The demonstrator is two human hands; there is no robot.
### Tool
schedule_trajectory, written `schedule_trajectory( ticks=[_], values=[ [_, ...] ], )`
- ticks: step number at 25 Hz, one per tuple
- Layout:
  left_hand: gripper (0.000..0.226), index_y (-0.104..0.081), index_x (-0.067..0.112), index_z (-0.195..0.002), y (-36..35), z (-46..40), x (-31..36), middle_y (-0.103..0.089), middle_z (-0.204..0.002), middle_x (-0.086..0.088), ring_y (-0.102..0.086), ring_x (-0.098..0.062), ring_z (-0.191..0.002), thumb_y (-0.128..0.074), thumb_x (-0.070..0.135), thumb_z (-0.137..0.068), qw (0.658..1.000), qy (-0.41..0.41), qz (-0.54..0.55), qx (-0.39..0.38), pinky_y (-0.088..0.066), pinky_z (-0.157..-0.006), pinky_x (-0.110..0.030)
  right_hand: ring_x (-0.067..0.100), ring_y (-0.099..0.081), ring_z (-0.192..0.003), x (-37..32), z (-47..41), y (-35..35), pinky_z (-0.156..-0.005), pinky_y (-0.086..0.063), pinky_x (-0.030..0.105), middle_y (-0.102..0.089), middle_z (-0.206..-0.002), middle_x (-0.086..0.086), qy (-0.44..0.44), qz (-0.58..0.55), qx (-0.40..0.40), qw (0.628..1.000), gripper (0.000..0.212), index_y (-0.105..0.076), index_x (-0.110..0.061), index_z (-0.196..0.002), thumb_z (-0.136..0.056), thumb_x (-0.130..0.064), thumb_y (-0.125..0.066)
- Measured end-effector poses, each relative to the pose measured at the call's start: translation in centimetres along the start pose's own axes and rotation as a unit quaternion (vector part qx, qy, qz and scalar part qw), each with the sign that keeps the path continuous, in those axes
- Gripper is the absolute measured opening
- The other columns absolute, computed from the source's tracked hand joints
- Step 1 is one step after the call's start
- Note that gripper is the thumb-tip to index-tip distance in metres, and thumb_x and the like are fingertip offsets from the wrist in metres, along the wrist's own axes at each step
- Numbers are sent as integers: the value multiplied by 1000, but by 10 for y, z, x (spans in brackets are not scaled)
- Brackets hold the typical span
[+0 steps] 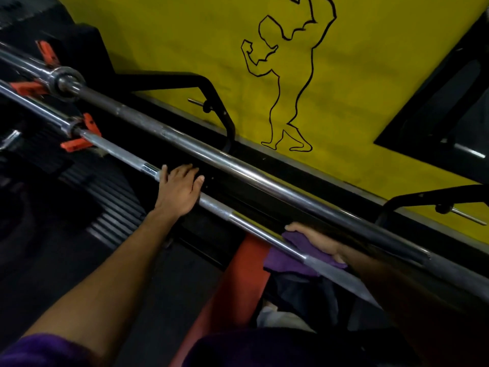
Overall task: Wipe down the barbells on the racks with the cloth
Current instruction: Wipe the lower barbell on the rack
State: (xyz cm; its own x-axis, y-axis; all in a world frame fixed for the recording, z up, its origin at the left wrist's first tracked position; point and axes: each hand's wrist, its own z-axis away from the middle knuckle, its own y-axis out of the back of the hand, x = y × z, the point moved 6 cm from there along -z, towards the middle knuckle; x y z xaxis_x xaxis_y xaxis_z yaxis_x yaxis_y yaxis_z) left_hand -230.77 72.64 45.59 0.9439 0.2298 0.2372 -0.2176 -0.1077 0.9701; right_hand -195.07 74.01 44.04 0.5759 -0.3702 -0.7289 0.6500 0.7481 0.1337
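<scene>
Two steel barbells run diagonally from upper left to lower right. The nearer, thinner barbell has knurled sections, and the farther, thicker barbell lies behind it. My left hand rests over the nearer bar with its fingers laid across the top. Lower right on the same bar, my right hand holds a purple cloth against the shaft. The cloth wraps under and behind the bar, and part of it hangs below.
Orange clips sit on the bars at the left near the collars. Black rack arms stand against a yellow wall with a drawn figure. An orange bench pad lies below the bars. Dark ribbed flooring spreads left.
</scene>
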Motion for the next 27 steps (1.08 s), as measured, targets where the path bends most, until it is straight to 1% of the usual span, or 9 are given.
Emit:
schedule_trajectory(
  ticks=[3, 5, 7, 11, 15, 17, 20, 24, 27],
  values=[
    [73, -57, 12, -142, -2, -2, -6, -54, -149, -7, -40, -26, -144, -11, 51, -101, 1000, 7, 13, 21, -8, -122, -48, 12, -59, -86, -17, -20, -16, -105, -43, 41, -64, -88, -6, -19, 56, -5, 998, 28, -67, -31, -81, -91, -55, -57],
    [72, -59, 10, -140, -2, -3, -4, -55, -148, -9, -42, -28, -142, -14, 49, -101, 1000, 3, 17, 24, -12, -121, -49, 7, -54, -83, -47, -36, -39, -89, -44, 26, -60, -91, -6, -1, 98, -23, 995, 24, -60, -29, -92, -105, -39, -42],
    [70, -61, 10, -138, -2, -3, -3, -56, -147, -9, -44, -29, -140, -15, 48, -101, 1000, 1, 15, 24, -13, -121, -50, 4, -50, -82, -88, -52, -70, -78, -39, 23, -57, -90, -9, 29, 107, -45, 993, 28, -56, -27, -91, -107, -34, -34],
    [66, -62, 13, -138, -3, -3, -6, -58, -145, -6, -47, -27, -137, -18, 46, -101, 1000, 13, 3, 28, -16, -120, -50, 12, -54, -91, -111, -75, -91, -91, -42, 33, -61, -102, -4, 52, 113, -49, 991, 31, -61, -29, -91, -103, -45, -37],
    [65, -60, 14, -139, -5, -5, -8, -58, -145, -5, -46, -26, -137, -18, 46, -101, 999, 6, 5, 31, -15, -120, -49, 5, -56, -64, -68, -63, -60, -63, -45, 18, -63, -81, 2, 21, 113, -35, 993, 34, -63, -25, -86, -103, -42, -39],
    [64, -61, 14, -138, -5, -5, -10, -59, -144, -5, -47, -27, -136, -19, 45, -102, 999, -3, 2, 43, -16, -120, -48, 8, -65, -72, -25, -57, -33, -80, -51, 23, -70, -86, 3, -11, 97, -27, 995, 39, -69, -24, -84, -94, -57, -50],
    [62, -62, 8, -136, -6, -6, -8, -60, -141, -10, -49, -30, -134, -23, 42, -103, 998, -12, 0, 57, -15, -120, -49, 26, -70, -97, 50, -87, 1, -101, -49, 51, -76, -99, 6, -56, 76, -16, 995, 67, -76, -26, -100, -64, -82, -64],
    [67, -57, 5, -141, -1, -4, -7, -56, -146, -13, -43, -30, -140, -18, 44, -103, 998, -10, -1, 55, -10, -123, -50, 8, -49, -70, -58, -73, -60, -75, -39, 34, -58, -72, -2, 22, 160, -24, 987, 34, -58, -23, -74, -101, -36, -43],
    [69, -52, 3, -145, 0, -4, -3, -51, -151, -15, -35, -30, -147, -15, 44, -103, 999, 0, -6, 54, 1, -124, -49, 16, -51, -83, -118, -76, -92, -75, -35, 34, -58, -87, 2, 53, 206, -31, 977, 33, -52, -23, -81, -102, -42, -36]
  ],
)
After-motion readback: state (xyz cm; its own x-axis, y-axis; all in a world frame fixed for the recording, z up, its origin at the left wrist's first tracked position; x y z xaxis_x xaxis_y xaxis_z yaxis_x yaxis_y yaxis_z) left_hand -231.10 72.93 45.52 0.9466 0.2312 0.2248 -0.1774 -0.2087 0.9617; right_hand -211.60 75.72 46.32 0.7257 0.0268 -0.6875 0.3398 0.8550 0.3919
